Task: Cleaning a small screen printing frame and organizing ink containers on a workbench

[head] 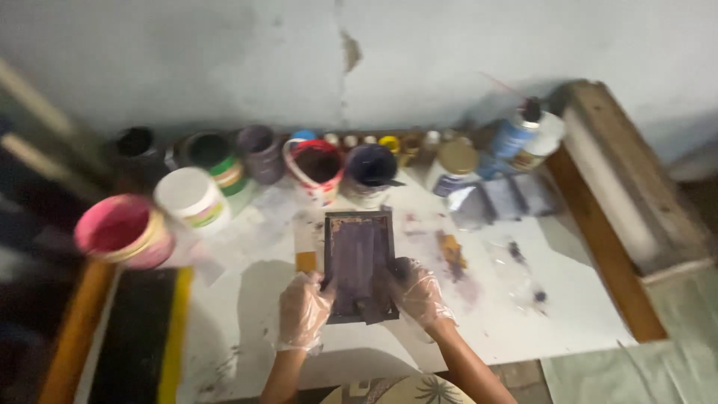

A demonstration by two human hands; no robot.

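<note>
1. Head view shows two gloved hands on a dark rectangular frame (358,265) lying flat on the stained white table (568,314), near its front edge.
2. Left hand (303,310), in a clear plastic glove, grips the frame's lower left edge, fingers curled over it.
3. Right hand (417,292), gloved the same way, clasps the frame's right edge; a dark strip (372,308) lies by its fingers at the lower rim, though blur hides whether it is held.
4. Along the wall stands a row of open containers: a pink tub (123,230) at far left, a white jar with a green label (193,198), a red-and-white pot (318,168) and a dark blue pot (370,170) directly behind the frame.
5. Three darker pots sit behind the white jar, and several small jars, one with a yellow lid (389,142), line the wall; blur makes an exact count unsure.
6. At the right stand a gold-lidded jar (456,161) and a blue spray can (516,135) beside a white bottle (544,138).
7. Silvery foil pouch (497,200) lies flat before them.
8. Wooden beam (628,187) borders the table's right side.
</note>
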